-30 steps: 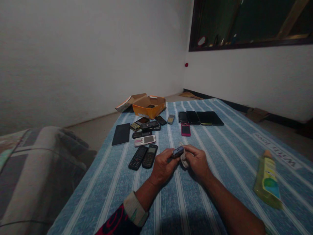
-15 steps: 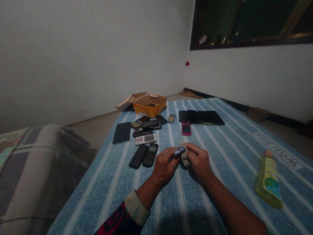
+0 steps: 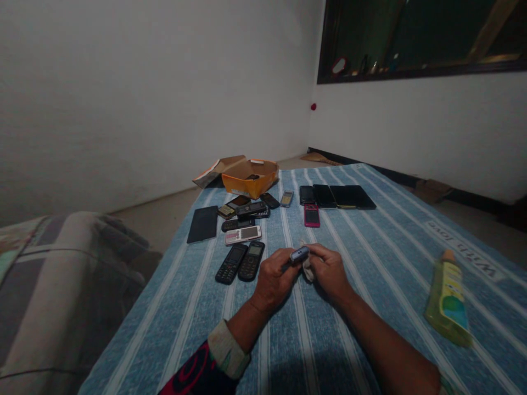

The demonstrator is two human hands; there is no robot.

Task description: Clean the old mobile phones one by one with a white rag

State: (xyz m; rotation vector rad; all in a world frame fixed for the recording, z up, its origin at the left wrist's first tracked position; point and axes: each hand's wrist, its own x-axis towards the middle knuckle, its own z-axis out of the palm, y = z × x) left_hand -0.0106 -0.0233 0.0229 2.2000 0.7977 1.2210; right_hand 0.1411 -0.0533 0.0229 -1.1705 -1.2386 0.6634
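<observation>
My left hand [image 3: 275, 277] is closed around a small bluish-grey mobile phone [image 3: 300, 253], whose short end faces me. My right hand [image 3: 329, 270] pinches a whitish cloth [image 3: 308, 269] against the phone's right side. Left of my hands, two black keypad phones [image 3: 251, 261] lie side by side. Just behind them are a white and pink phone [image 3: 242, 235] and several dark phones in a loose heap [image 3: 251, 208]. A pink phone [image 3: 312, 215] lies beyond my hands, touching a row of dark phones and tablets [image 3: 349, 197].
A yellow-orange open box [image 3: 251, 184] with its lid flap out stands at the far end of the blue striped cloth [image 3: 173, 329]. A black tablet [image 3: 202, 224] lies at the left edge. On the right lies a yellow-green bottle [image 3: 449, 302]. A grey covered seat [image 3: 61, 285] is at left.
The cloth is drawn slightly down and more covered by my right fingers. Both hands stay at the phone. The whole view has shifted a little.
</observation>
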